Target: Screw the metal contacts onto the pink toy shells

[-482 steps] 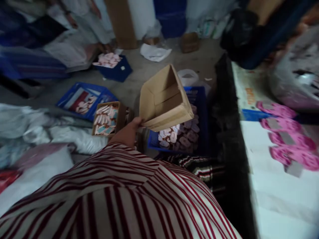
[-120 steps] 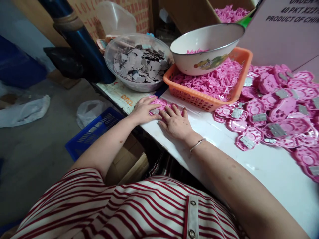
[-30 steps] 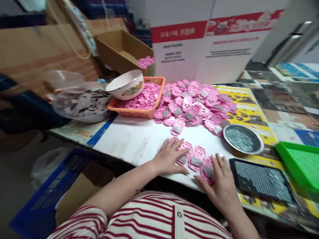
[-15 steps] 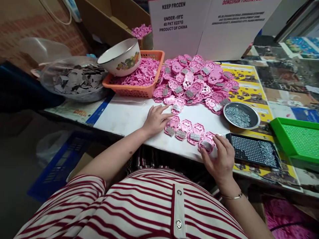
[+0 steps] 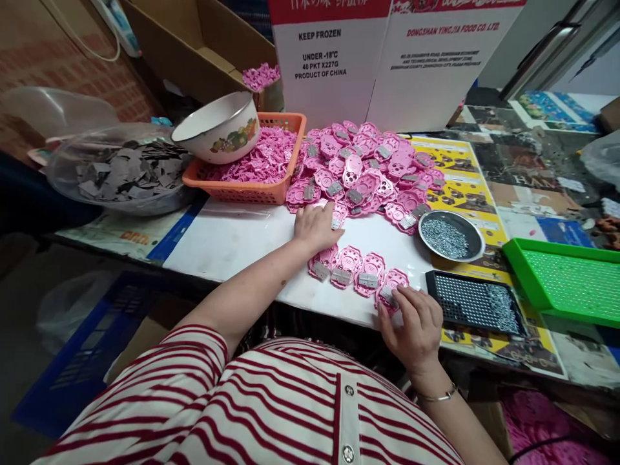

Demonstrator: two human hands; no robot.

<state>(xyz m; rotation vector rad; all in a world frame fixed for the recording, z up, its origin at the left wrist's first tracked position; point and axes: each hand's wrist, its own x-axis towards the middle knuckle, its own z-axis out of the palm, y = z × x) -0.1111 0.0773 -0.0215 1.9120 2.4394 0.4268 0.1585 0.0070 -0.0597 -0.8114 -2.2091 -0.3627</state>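
Four pink plastic casings [image 5: 347, 259] lie in a slanting row on the white board [image 5: 232, 239], each with a grey metal plate across its lower part. My left hand [image 5: 317, 227] is closed, thumb and forefinger about another pink casing [image 5: 340, 213] at the near edge of the pile; its fingers partly cover the casing. At the row's right end, my right hand [image 5: 413, 323] has its thumb and fingers at the edges of the last casing [image 5: 391, 290], which rests on the board. A large heap of similar casings [image 5: 368, 171] lies behind the row.
An orange basket [image 5: 232, 192] of pink parts holds an enamel bowl [image 5: 217, 129]. Left of it stands a clear bowl [image 5: 121, 203] of grey plates. On the right are a metal bowl [image 5: 477, 248] of tiny silvery pieces, a black perforated tray [image 5: 465, 303] and a green tray [image 5: 527, 271].
My left hand has moved away from the row's left end, up to the casing beside the heap. My right hand stays at the last casing. The camera view has shifted slightly.
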